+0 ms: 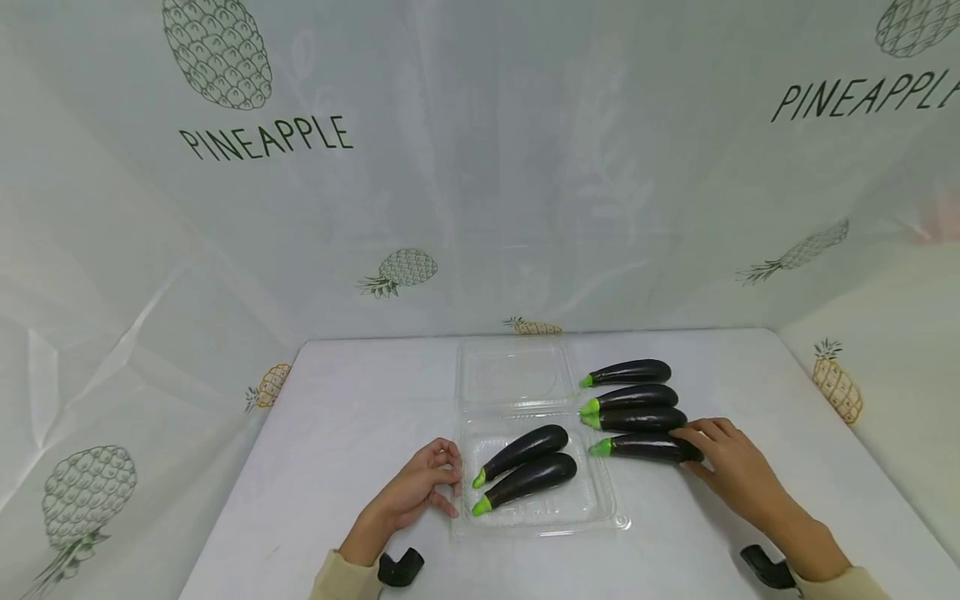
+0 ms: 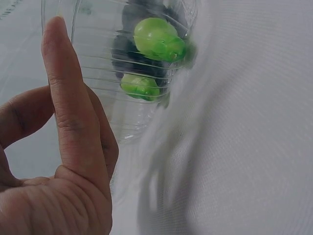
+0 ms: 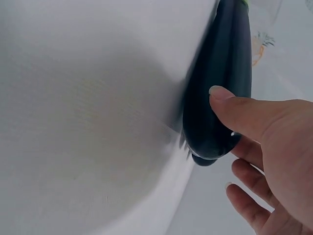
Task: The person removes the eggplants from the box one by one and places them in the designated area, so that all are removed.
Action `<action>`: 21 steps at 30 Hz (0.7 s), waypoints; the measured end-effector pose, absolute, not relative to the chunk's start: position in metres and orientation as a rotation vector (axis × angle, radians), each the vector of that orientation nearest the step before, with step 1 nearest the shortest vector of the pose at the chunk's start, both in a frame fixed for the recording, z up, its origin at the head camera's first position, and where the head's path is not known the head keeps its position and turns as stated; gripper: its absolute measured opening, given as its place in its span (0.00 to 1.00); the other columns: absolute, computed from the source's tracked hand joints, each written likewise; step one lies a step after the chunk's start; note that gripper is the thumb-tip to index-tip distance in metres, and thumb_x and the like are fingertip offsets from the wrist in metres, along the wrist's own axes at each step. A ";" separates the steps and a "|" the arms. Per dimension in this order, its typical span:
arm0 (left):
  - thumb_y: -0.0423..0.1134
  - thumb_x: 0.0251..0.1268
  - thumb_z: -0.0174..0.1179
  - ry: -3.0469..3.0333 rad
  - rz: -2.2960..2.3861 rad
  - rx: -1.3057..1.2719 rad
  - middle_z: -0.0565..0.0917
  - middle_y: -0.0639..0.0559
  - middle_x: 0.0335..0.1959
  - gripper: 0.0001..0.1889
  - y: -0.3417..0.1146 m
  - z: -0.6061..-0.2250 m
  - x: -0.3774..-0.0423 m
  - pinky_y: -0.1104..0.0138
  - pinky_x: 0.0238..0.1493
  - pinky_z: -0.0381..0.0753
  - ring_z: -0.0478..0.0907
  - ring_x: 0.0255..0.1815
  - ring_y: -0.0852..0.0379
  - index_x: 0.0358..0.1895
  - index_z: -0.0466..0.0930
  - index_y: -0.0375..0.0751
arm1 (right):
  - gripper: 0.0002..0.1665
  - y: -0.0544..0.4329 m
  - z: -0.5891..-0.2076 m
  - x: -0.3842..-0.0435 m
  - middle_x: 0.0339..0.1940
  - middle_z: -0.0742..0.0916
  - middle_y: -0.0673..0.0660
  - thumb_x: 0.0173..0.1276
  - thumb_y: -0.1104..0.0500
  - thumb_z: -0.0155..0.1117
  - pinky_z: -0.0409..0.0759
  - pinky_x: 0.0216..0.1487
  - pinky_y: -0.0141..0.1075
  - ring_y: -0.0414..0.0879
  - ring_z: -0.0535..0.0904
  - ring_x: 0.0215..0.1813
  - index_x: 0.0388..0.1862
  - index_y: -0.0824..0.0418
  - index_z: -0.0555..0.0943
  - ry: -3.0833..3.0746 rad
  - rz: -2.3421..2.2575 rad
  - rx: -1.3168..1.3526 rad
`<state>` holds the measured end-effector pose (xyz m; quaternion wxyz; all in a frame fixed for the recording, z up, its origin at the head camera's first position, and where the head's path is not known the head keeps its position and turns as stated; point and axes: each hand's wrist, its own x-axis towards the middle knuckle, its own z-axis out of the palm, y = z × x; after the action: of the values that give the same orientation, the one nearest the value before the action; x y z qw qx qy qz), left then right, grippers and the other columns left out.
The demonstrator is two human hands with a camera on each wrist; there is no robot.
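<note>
A clear plastic clamshell container (image 1: 540, 518) lies unfolded on the table. Two dark eggplants (image 1: 525, 485) with green stems rest side by side in its near half. My left hand (image 1: 422, 487) is at the container's left rim, fingers loosely bent; in the left wrist view an extended finger (image 2: 73, 107) lies against the clear wall. To the right of the container my right hand (image 1: 731, 467) pinches the blunt end of the nearest loose eggplant (image 1: 648, 447), the thumb (image 3: 239, 110) on its side. Its other fingers partly hide behind the eggplant.
Several more eggplants (image 1: 637, 418) lie in a loose column right of the container, stems pointing left. The container's lid half (image 1: 513, 375) lies flat toward the back. A pineapple-printed sheet (image 1: 487, 167) hangs behind and beside the white table (image 1: 337, 417).
</note>
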<state>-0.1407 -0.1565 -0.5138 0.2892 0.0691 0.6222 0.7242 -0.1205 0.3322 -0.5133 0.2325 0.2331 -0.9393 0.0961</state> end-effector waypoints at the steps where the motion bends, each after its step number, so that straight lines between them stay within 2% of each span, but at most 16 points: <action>1: 0.24 0.70 0.55 1.660 1.933 0.182 0.73 0.51 0.40 0.14 -0.157 -0.514 -0.140 0.65 0.26 0.89 0.76 0.34 0.57 0.53 0.64 0.36 | 0.34 0.332 -0.514 -0.121 0.46 0.87 0.60 0.38 0.67 0.89 0.85 0.48 0.59 0.61 0.81 0.50 0.49 0.62 0.87 -2.579 0.264 0.640; 21: 0.25 0.70 0.55 1.646 1.944 0.193 0.73 0.51 0.40 0.14 -0.158 -0.514 -0.141 0.65 0.26 0.89 0.76 0.34 0.57 0.53 0.64 0.36 | 0.34 0.324 -0.512 -0.129 0.48 0.86 0.64 0.41 0.68 0.89 0.84 0.49 0.62 0.64 0.80 0.52 0.50 0.64 0.86 -2.579 0.270 0.594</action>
<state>-0.1408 -0.1575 -0.5139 0.2895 0.0725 0.6168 0.7283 -0.1292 0.3238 -0.5124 0.2382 0.2169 -0.9415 0.0987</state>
